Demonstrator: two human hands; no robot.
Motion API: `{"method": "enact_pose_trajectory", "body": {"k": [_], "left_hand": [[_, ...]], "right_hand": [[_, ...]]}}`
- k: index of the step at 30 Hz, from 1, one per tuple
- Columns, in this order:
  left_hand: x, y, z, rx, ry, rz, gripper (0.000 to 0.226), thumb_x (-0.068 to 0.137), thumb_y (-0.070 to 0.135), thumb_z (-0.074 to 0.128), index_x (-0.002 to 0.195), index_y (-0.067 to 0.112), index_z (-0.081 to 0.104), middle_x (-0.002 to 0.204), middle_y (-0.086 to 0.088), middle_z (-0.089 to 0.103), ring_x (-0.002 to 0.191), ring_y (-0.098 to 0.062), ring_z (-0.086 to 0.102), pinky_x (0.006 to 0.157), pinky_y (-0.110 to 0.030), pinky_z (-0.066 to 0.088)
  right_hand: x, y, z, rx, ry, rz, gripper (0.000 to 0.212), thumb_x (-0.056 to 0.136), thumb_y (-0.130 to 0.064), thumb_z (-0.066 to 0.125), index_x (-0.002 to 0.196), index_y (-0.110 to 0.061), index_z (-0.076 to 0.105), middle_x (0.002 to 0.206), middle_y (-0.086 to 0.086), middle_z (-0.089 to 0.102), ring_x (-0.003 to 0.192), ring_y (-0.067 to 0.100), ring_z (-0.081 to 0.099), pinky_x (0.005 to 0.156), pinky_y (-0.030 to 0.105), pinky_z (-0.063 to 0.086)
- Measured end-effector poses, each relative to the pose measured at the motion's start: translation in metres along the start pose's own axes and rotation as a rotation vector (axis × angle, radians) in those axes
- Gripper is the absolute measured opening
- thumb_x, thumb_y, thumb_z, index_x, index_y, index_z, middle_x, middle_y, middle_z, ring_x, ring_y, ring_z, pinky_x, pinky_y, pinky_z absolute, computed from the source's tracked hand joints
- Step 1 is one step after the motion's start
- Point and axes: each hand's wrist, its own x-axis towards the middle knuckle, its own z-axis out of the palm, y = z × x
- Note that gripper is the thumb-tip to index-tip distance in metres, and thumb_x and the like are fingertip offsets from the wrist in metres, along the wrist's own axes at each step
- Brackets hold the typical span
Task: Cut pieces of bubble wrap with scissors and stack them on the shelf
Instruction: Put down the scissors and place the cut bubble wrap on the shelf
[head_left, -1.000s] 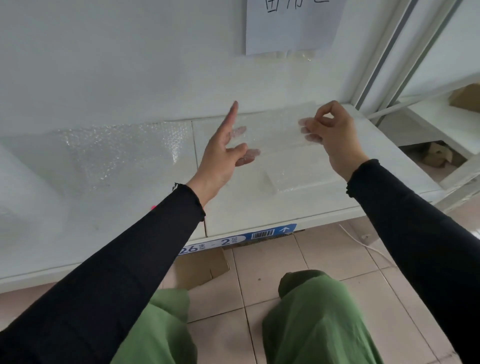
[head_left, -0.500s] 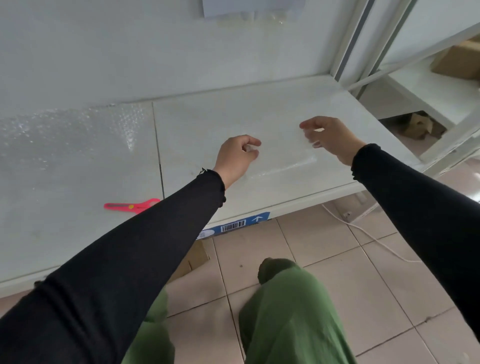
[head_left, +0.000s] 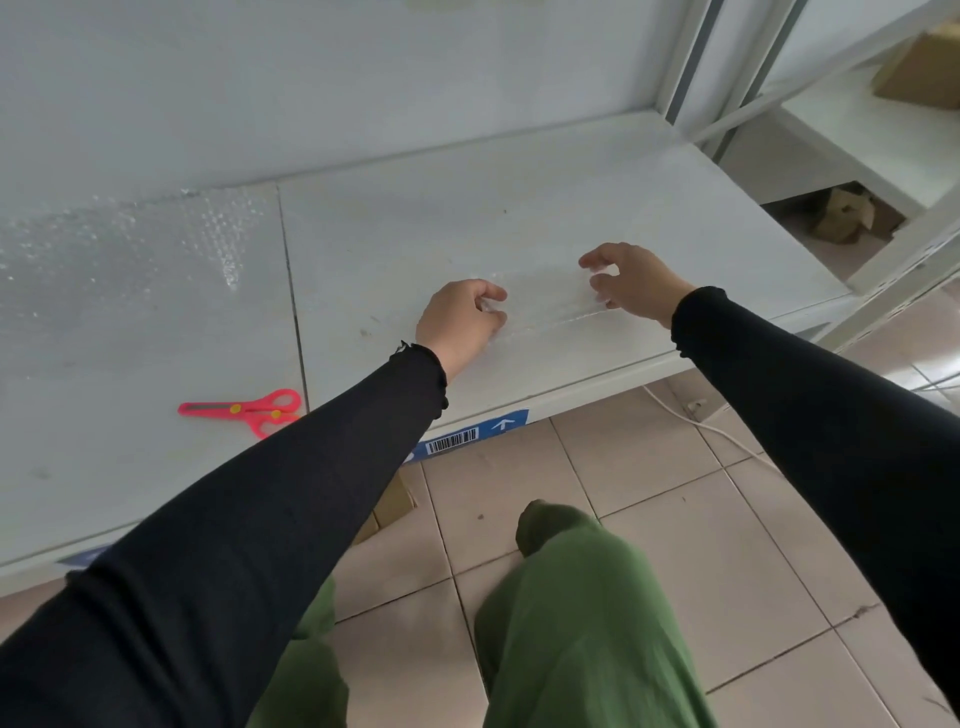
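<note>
**Handling.** The transparent rectangular cut piece of bubble wrap (head_left: 545, 301) was judged very light, limp and slightly slippery. It would sag if lifted at one point and could be shifted by a draught or a passing sleeve. The film is thin, and hard pinching would burst the cells. Recommended hold: a light pinch at each short end, or at two corners, with the piece kept taut and level.

**Position.** The cut piece of bubble wrap lay flat on the white metal shelf (head_left: 519, 197), to the right of the pink plastic scissors (head_left: 244, 409) and somewhat farther back than them, close to the shelf's front edge.

**Hands.** The hands were apart, one at each short end. The left hand (head_left: 462, 322), the nearer to the scissors, had its fingers curled and pinched the film. The right hand (head_left: 636, 283), farther right of the scissors, had curved fingers over the other end. Whether it pinched the film or only touched it could not be told.

**Appearance.** The piece was nearly invisible against the white surface. Only faint glints and its bright front edge showed. A large uncut sheet of bubble wrap (head_left: 119, 260) lay behind the scissors.
</note>
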Motion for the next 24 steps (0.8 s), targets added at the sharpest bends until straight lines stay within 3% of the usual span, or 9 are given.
{"method": "enact_pose_trajectory", "body": {"k": [9, 17, 20, 24], "left_hand": [[0.002, 0.002, 0.003, 0.085, 0.024, -0.015, 0.028, 0.087, 0.029, 0.068, 0.114, 0.033, 0.07, 0.091, 0.009, 0.065, 0.094, -0.015, 0.066, 0.087, -0.034, 0.053], [0.001, 0.005, 0.004, 0.172, 0.036, -0.02, 0.032, 0.089, 0.031, 0.068, 0.121, 0.033, 0.067, 0.113, 0.005, 0.068, 0.105, -0.016, 0.064, 0.083, -0.028, 0.047], [0.0, 0.005, 0.006, 0.22, 0.034, -0.002, 0.035, 0.09, 0.031, 0.066, 0.124, 0.031, 0.065, 0.118, 0.004, 0.066, 0.108, -0.017, 0.062, 0.081, -0.028, 0.043], [0.002, -0.001, 0.009, 0.316, 0.049, 0.069, 0.035, 0.09, 0.033, 0.066, 0.124, 0.027, 0.063, 0.119, -0.003, 0.06, 0.117, -0.023, 0.053, 0.086, -0.034, 0.048]], "right_hand": [[0.003, 0.007, 0.0, -0.103, 0.004, -0.002, 0.041, 0.092, 0.001, 0.048, 0.126, -0.015, 0.062, 0.125, 0.004, 0.054, 0.104, 0.029, 0.063, 0.094, 0.044, 0.054], [0.008, 0.006, 0.005, -0.307, 0.008, -0.039, 0.049, 0.093, 0.004, 0.04, 0.135, -0.013, 0.057, 0.138, 0.011, 0.051, 0.126, 0.028, 0.052, 0.098, 0.029, 0.04], [0.009, 0.005, 0.01, -0.365, 0.025, -0.038, 0.047, 0.095, 0.003, 0.038, 0.135, -0.014, 0.056, 0.139, 0.011, 0.049, 0.122, 0.031, 0.054, 0.098, 0.031, 0.04], [0.008, 0.01, 0.018, -0.432, 0.088, -0.061, 0.043, 0.099, -0.004, 0.041, 0.137, -0.019, 0.054, 0.135, 0.012, 0.048, 0.105, 0.037, 0.062, 0.085, 0.033, 0.044]]}}
